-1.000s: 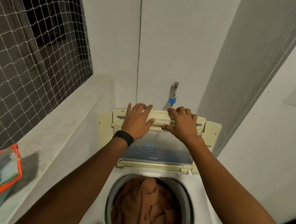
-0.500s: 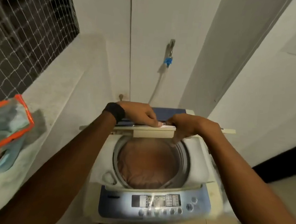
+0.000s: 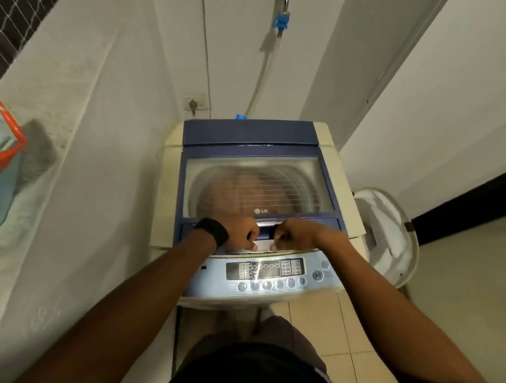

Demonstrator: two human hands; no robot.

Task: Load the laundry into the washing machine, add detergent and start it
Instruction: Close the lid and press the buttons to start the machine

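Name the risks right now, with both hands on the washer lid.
1. Pinched fingers: the left hand and the right hand grip the front edge of the lid. Their fingertips are curled at the gap next to the control panel.
2. Stray press: both forearms cross just above the panel's buttons, so a dip might set off something unintended.

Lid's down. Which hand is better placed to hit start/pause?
Right, probably. The start/pause button sits at the right end of the control panel, just below the right hand. Both grip the lid handle, but the left hand would have to cross over.
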